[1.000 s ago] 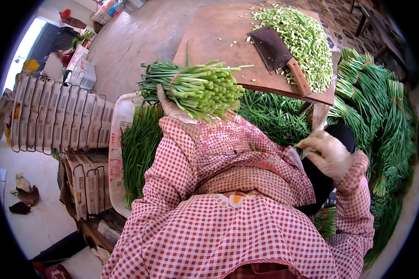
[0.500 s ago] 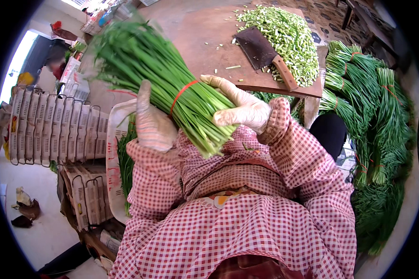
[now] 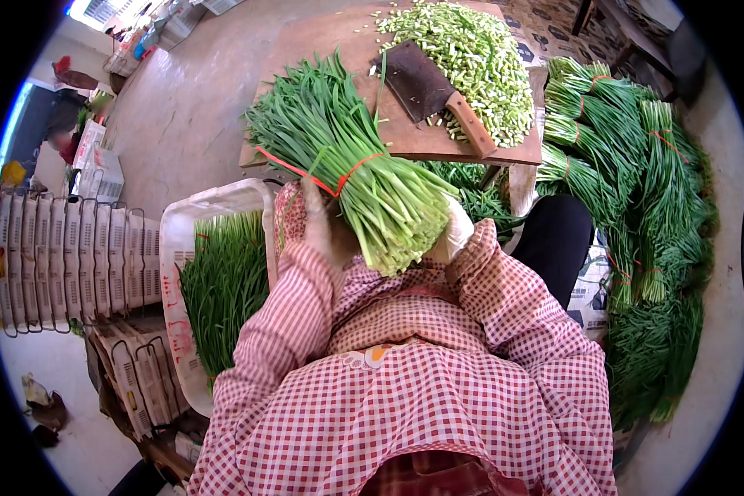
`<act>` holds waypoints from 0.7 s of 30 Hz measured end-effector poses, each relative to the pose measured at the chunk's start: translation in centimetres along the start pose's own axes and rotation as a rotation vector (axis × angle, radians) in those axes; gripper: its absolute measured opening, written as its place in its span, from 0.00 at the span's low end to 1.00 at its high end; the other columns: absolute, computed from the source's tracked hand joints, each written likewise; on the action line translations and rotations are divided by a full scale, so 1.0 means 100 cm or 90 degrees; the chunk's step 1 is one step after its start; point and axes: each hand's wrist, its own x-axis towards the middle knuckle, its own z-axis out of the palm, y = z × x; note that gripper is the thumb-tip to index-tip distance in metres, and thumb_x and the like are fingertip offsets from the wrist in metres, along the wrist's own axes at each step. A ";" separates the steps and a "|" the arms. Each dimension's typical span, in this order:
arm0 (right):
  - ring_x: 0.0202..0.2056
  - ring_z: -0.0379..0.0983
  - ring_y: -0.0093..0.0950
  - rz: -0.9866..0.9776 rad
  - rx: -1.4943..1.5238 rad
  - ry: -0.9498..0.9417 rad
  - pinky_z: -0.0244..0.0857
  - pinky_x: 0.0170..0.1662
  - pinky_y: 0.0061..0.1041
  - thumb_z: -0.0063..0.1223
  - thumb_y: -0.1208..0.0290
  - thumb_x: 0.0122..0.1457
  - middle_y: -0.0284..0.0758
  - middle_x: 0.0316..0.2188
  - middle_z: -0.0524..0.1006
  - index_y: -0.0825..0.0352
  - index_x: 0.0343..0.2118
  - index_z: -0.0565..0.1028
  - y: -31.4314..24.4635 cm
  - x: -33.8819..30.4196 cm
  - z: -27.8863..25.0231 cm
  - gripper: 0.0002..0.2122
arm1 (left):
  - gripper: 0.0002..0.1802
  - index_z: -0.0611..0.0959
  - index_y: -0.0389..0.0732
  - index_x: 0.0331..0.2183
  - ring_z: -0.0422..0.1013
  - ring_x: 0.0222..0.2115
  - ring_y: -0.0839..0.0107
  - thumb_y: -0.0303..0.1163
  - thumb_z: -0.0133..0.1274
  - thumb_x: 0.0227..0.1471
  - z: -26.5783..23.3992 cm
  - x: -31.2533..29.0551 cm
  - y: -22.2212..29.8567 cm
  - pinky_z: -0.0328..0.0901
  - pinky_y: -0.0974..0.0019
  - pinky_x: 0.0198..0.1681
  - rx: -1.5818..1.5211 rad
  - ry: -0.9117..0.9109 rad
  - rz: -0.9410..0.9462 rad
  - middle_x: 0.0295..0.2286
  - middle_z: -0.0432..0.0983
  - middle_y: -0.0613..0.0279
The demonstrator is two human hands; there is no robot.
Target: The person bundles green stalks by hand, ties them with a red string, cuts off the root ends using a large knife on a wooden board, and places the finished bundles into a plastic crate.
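A thick bunch of green chives (image 3: 314,112) is held in front of my lap, leaves pointing up and left, pale cut ends toward me. A red band (image 3: 360,168) wraps its stems, and a red strip stretches from it to the left. My left hand (image 3: 317,221), in a pale glove, grips the left side of the bunch beside that strip; its fingertips are partly hidden. Gloved as well, my right hand (image 3: 457,231) holds the bunch from the right near the cut ends, its fingers mostly behind the stems.
Beyond the bunch, a cleaver (image 3: 422,83) lies on a wooden board (image 3: 326,41) beside a heap of chopped stems (image 3: 479,58). A white crate (image 3: 172,273) with chives (image 3: 227,285) stands at my left. Banded bunches (image 3: 620,178) are piled at right. Stacked crates (image 3: 74,252) stand far left.
The bunch has turned more upright and moved right, its cut ends now nearer my right palm. My right hand has slid from the top of the stems to behind their ends. The view has shifted.
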 end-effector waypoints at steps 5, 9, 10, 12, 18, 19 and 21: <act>0.49 0.73 0.32 -0.041 -0.118 0.136 0.67 0.53 0.37 0.52 0.58 0.61 0.39 0.51 0.74 0.66 0.55 0.68 0.006 0.008 0.009 0.23 | 0.48 0.70 0.41 0.54 0.73 0.43 0.54 0.68 0.55 0.42 0.001 0.027 0.009 0.73 0.49 0.46 -0.034 -0.007 0.187 0.47 0.73 0.52; 0.42 0.74 0.26 -0.092 -0.627 0.155 0.68 0.47 0.26 0.57 0.68 0.59 0.36 0.41 0.77 0.70 0.49 0.72 -0.017 -0.002 0.043 0.18 | 0.47 0.71 0.38 0.53 0.74 0.42 0.55 0.66 0.57 0.42 -0.031 0.011 0.050 0.74 0.51 0.44 -0.032 -0.017 0.211 0.46 0.73 0.51; 0.38 0.71 0.22 -0.124 -0.616 0.155 0.67 0.44 0.23 0.55 0.69 0.60 0.33 0.39 0.77 0.70 0.48 0.73 -0.022 -0.010 0.050 0.16 | 0.47 0.71 0.39 0.53 0.73 0.43 0.55 0.66 0.57 0.42 -0.029 0.006 0.058 0.73 0.50 0.45 -0.028 0.018 0.249 0.47 0.73 0.51; 0.35 0.69 0.18 -0.184 -0.589 0.103 0.65 0.42 0.19 0.53 0.73 0.60 0.31 0.37 0.76 0.68 0.46 0.73 -0.024 -0.026 0.055 0.12 | 0.47 0.71 0.40 0.53 0.73 0.44 0.54 0.66 0.57 0.42 -0.022 -0.009 0.066 0.72 0.48 0.46 -0.024 0.063 0.292 0.47 0.73 0.52; 0.36 0.70 0.20 -0.300 -0.920 -0.003 0.70 0.41 0.21 0.69 0.74 0.46 0.32 0.37 0.74 0.67 0.45 0.75 0.012 -0.021 0.082 0.21 | 0.48 0.70 0.44 0.55 0.68 0.48 0.52 0.68 0.55 0.41 -0.017 -0.025 0.053 0.67 0.44 0.50 -0.064 0.122 0.286 0.49 0.70 0.51; 0.32 0.72 0.20 -0.210 -0.960 0.074 0.72 0.37 0.20 0.68 0.74 0.47 0.33 0.35 0.74 0.68 0.45 0.75 0.015 -0.017 0.094 0.20 | 0.48 0.69 0.44 0.55 0.68 0.48 0.51 0.68 0.55 0.41 -0.023 -0.022 0.049 0.67 0.44 0.51 -0.065 0.137 0.301 0.49 0.70 0.52; 0.29 0.73 0.20 -0.225 -0.889 0.120 0.72 0.36 0.20 0.67 0.75 0.49 0.34 0.31 0.76 0.70 0.41 0.77 0.026 -0.007 0.095 0.16 | 0.48 0.70 0.43 0.55 0.68 0.48 0.52 0.68 0.54 0.42 -0.021 -0.024 0.045 0.67 0.45 0.51 -0.054 0.181 0.303 0.49 0.70 0.52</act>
